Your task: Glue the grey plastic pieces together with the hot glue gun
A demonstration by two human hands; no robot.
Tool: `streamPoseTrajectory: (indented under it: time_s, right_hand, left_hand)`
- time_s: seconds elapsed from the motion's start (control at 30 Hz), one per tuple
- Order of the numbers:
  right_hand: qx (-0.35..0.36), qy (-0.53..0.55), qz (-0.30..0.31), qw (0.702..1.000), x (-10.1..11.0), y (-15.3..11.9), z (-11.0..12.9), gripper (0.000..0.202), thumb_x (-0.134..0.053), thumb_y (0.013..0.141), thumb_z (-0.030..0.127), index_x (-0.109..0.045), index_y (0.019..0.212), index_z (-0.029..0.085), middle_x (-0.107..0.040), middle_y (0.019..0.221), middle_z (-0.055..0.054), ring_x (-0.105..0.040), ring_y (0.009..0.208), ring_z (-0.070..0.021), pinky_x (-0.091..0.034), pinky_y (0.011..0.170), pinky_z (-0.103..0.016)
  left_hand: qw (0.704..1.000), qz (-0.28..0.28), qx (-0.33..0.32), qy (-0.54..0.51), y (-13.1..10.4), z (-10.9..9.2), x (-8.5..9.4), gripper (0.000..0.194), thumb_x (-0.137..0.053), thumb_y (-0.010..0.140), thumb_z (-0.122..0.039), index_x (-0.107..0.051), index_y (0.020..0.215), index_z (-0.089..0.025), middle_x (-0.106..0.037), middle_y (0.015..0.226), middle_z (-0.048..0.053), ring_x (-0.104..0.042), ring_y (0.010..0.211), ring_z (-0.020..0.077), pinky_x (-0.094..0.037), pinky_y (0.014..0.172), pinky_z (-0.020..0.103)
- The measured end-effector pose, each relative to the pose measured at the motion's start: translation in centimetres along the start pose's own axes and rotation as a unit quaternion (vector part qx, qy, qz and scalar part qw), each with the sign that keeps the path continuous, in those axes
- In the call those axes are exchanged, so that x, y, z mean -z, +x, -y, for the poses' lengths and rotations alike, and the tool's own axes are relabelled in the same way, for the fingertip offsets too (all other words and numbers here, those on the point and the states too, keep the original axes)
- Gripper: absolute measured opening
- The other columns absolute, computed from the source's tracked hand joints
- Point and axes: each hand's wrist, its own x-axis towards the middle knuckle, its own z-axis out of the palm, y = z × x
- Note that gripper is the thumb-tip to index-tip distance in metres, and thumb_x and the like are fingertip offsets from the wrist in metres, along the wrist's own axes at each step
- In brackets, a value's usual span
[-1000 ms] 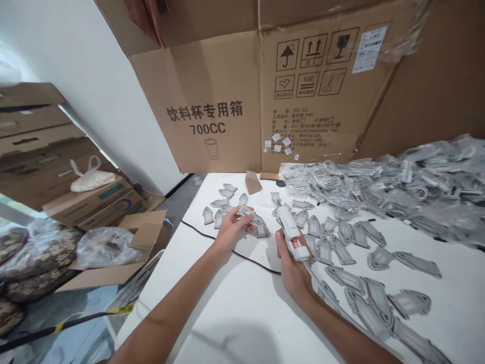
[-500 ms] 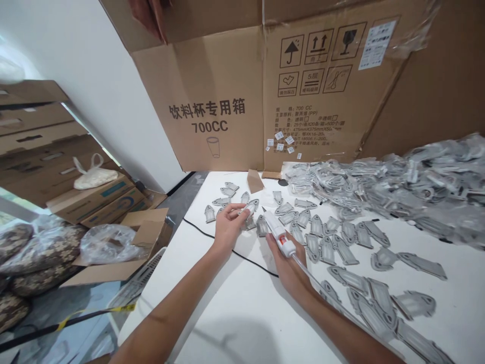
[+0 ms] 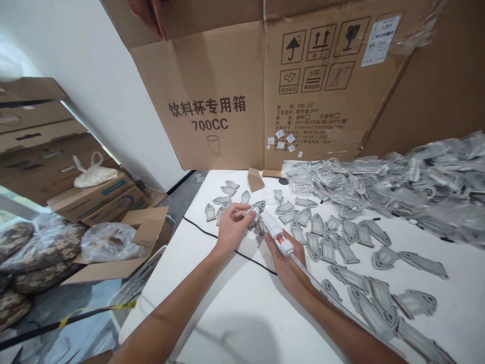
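Between the fingertips of my left hand [image 3: 234,227] is a small grey plastic part [image 3: 258,206] with a pointed end, raised a little above the table. My right hand [image 3: 285,258] is wrapped round a white pen-shaped glue gun [image 3: 273,228] with a red switch. Its tip is at the held part; whether they touch is hidden. A long translucent stick [image 3: 311,277] runs out of the tool's back along my right forearm. Several similar grey parts [image 3: 304,217] lie close by on the white table [image 3: 212,323].
A heap of bagged grey pieces [image 3: 379,177] covers the table's back right. Large cardboard [image 3: 220,76] stands upright behind. A black cable [image 3: 200,230] crosses the table under my left wrist. On the floor at left sits an open carton [image 3: 113,270] with plastic wrap.
My left hand has shifted slightly right with the grey part. The glue gun's tip, seen clear of the part before, is now up against or behind it.
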Motion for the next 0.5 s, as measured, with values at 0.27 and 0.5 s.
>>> streamPoseTrajectory:
  time_s: [0.27, 0.5]
  right_hand:
    - [-0.017, 0.008, -0.005, 1.0, -0.2, 0.0, -0.7, 0.04, -0.062, 0.098, 0.056, -0.057, 0.08, 0.022, -0.053, 0.068, 0.003, -0.046, 0.064, -0.0158, -0.039, 0.064, -0.029]
    - [-0.028, 0.005, 0.01, 1.0, 0.0, -0.1, -0.9, 0.04, -0.063, 0.098, 0.056, -0.053, 0.078, 0.022, -0.048, 0.067, 0.005, -0.043, 0.064, -0.0151, -0.037, 0.062, -0.028]
  left_hand:
    - [1.0, -0.009, -0.015, -0.006, 0.2, 0.8, 0.0, 0.044, -0.088, 0.071, -0.049, -0.071, 0.095, -0.017, -0.076, 0.075, 0.005, -0.068, 0.067, 0.0167, -0.049, 0.065, 0.027]
    - [0.999, -0.023, -0.038, 0.018, 0.2, 1.1, 0.1, 0.038, -0.085, 0.076, -0.047, -0.071, 0.095, -0.017, -0.075, 0.073, 0.004, -0.068, 0.069, 0.017, -0.048, 0.063, 0.026]
